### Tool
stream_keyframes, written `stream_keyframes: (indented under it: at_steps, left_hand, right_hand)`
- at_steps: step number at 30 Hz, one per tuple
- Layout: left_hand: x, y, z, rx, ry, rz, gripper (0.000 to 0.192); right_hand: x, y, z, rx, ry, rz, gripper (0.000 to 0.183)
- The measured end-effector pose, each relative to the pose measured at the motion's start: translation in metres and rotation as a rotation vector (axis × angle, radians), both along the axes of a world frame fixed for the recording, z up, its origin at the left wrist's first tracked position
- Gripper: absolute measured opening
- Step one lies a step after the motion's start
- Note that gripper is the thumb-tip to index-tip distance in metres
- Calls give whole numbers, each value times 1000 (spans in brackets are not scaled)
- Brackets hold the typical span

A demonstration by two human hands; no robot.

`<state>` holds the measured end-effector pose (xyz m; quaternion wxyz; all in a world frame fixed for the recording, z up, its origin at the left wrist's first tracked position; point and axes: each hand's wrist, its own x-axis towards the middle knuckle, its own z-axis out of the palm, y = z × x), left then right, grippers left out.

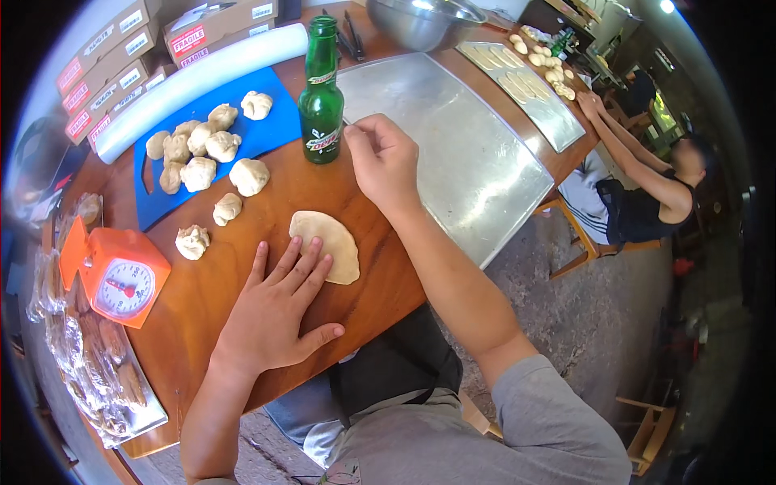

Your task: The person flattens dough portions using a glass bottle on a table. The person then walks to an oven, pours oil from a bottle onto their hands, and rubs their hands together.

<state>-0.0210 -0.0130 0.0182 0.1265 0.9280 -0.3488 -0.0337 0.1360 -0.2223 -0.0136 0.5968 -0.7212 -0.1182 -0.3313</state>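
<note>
A flattened oval of dough (333, 245) lies on the wooden table. My left hand (276, 303) is spread flat with its fingers apart, and the fingertips rest on the dough's near left side. My right hand (383, 160) is raised, fingers curled and thumb against the forefinger, just right of a green glass Mountain Dew bottle (322, 103). Whether something thin is pinched there is hard to make out. Beneath that hand a metal baking sheet (461, 133) covers part of the table. Several dough lumps (199, 173) sit on a blue cutting board (273, 115), others on bare wood nearby, including one lump (193, 242).
An orange dial scale (124, 276) stands left, beside a tray (142, 418) of plastic-wrapped items (91, 376). Behind are a plastic roll (206, 91), cartons (109, 66) and a steel bowl (424, 24). At right sits another person (648, 200), near a sheet of dough strips (521, 91).
</note>
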Motion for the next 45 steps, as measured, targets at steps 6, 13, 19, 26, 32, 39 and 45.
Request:
stream_keyframes:
  at_steps: [6, 13, 19, 26, 32, 39, 45]
  left_hand:
    - [2, -1, 2, -9, -18, -7, 91]
    - [0, -1, -6, -16, -19, -34, 89]
    - [-4, 3, -6, -54, -38, -2, 87]
    - [-13, 3, -13, -59, -66, 13, 84]
    - [10, 54, 17, -472, -110, 313, 35]
    - [8, 88, 33, -904, -13, 411, 20]
    - [-27, 18, 28, -511, -33, 237, 36]
  right_hand:
    - [-2, 1, 2, -16, 21, 13, 13]
    - [7, 6, -7, -105, 49, -32, 61]
    - [25, 21, -10, 12, -5, 369, 70]
    - [22, 15, 3, -155, 146, 230, 62]
    - [-53, -28, 47, -524, 58, 317, 62]
    - [-124, -37, 49, -983, 77, 468, 66]
    - [-124, -30, 51, -1072, 130, 481, 64]
